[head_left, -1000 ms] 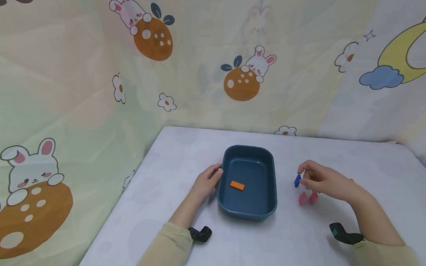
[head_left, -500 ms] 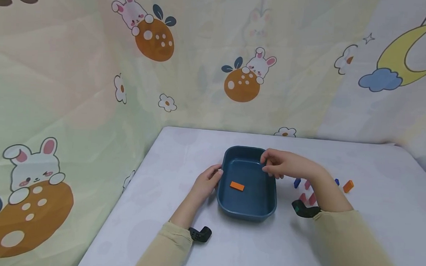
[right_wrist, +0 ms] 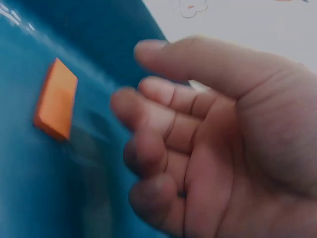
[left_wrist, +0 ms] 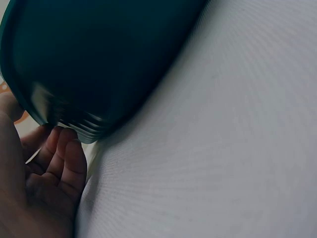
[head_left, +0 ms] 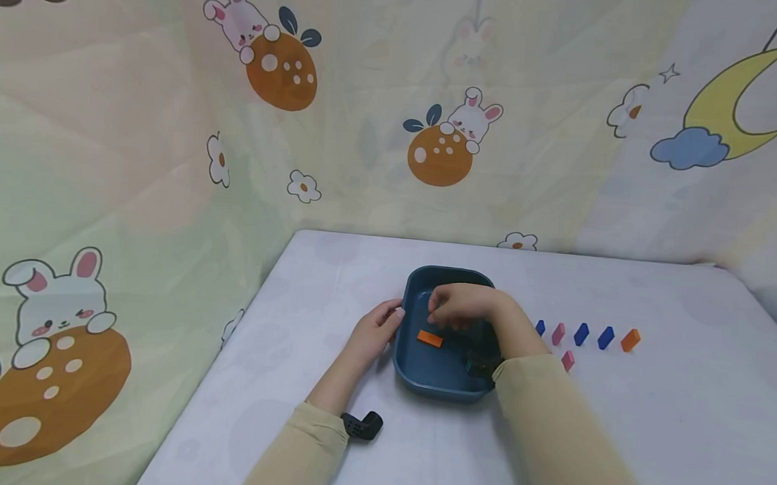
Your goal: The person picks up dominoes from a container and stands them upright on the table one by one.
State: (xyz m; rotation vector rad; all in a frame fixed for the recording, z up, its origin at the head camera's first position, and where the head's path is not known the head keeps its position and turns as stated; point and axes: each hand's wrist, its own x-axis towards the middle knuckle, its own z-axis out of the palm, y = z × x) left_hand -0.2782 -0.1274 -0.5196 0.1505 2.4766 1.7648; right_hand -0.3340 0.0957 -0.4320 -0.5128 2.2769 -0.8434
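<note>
A dark blue-green plastic tub [head_left: 443, 392] stands on the white table, with one orange block [head_left: 429, 338] lying flat inside it. My left hand [head_left: 376, 331] holds the tub's left side, thumb at the rim and fingertips against the outer wall in the left wrist view. Over the tub's inside reaches my right hand [head_left: 467, 305], its fingers loosely curled. The right wrist view shows nothing between that thumb and those fingers [right_wrist: 148, 114], with the orange block [right_wrist: 57, 101] apart from them on the tub floor.
Right of the tub stands a row of small blocks: a blue block [head_left: 581, 334], a pink block [head_left: 558, 333], an orange block [head_left: 630, 340] and others. Another pink block [head_left: 567, 361] sits nearer me, partly behind the right sleeve [head_left: 557, 420]. A patterned cloth [head_left: 531, 169] hangs behind the table.
My right hand has travelled left from beside the small blocks, across the tub's right rim, to over its inside. The left hand keeps its place on the tub.
</note>
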